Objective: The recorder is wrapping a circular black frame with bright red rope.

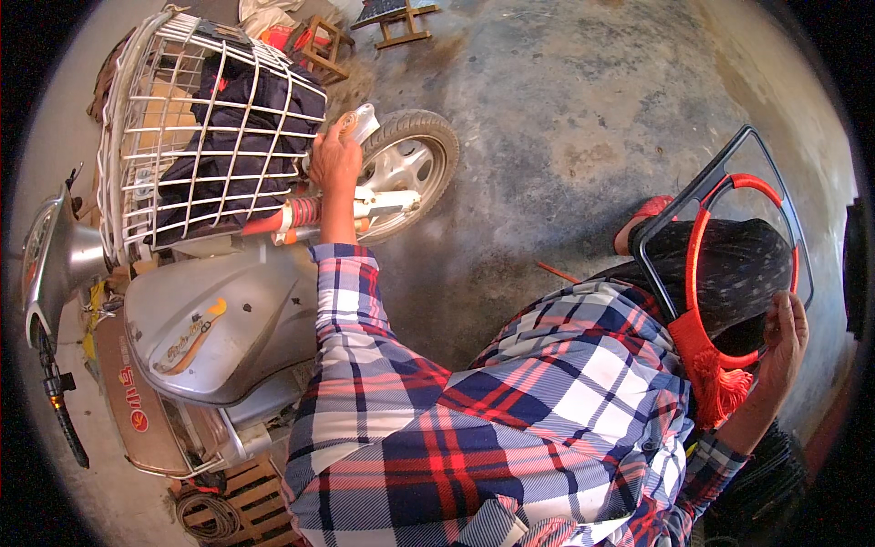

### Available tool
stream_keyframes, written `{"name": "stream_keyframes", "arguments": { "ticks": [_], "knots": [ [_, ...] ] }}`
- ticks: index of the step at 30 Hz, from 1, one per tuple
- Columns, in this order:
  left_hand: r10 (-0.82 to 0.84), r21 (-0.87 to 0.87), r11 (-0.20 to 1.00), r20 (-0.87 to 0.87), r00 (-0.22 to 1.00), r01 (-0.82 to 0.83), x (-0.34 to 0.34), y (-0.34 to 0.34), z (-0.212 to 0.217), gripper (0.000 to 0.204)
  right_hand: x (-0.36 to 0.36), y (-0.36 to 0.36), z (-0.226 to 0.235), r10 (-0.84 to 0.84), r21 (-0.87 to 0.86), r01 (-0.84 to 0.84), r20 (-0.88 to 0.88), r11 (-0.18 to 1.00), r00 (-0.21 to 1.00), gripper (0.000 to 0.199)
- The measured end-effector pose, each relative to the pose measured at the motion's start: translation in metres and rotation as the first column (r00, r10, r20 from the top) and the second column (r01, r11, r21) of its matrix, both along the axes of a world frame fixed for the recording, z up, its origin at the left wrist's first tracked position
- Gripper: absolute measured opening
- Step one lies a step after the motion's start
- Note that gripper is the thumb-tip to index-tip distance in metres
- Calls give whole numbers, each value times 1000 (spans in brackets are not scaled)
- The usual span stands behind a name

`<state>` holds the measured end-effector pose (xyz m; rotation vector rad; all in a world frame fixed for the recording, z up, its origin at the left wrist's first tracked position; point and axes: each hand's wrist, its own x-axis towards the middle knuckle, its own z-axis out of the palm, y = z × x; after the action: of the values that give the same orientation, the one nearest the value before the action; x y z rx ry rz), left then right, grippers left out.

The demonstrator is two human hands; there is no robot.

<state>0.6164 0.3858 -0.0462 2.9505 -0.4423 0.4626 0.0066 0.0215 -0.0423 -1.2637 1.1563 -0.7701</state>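
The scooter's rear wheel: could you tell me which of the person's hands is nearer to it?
Left. The left hand rests beside the rear wheel; the right hand is far across, holding a red ring.

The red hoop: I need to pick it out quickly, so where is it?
In the head view, the red hoop sits far right, inside a black frame, with the right hand on its lower edge.

Scooter [219, 337] left, frame [729, 196] right

Left arm stretches forward in a plaid sleeve, left hand [335, 157] closed in a grip, knuckles up; right hand [786, 335] is raised at the side, fingers curled.
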Motion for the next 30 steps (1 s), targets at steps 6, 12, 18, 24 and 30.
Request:
{"name": "stream_keyframes", "arguments": {
  "ticks": [6,12,18,24,30],
  "knots": [
    [28,-19,999,23,999,-28,-6,2,0,42,1,2,0,-25,-11,25,-6,1000,1000,17],
    [51,-26,998,25,998,-50,-18,-4,6,40,4,3,3,-39,0,39,0,999,999,18],
    [60,-17,998,34,998,-59,-13,-1,4,38,-1,0,0,-6,-13,6,14,1000,1000,18],
    [41,-51,998,45,998,-39,-14,-3,4,37,0,2,0,-20,-16,20,-2,1000,1000,19],
    [50,-50,998,35,998,-48,-14,-3,5,38,3,3,1,-14,-27,13,-14,1000,1000,19]
  ]
}}
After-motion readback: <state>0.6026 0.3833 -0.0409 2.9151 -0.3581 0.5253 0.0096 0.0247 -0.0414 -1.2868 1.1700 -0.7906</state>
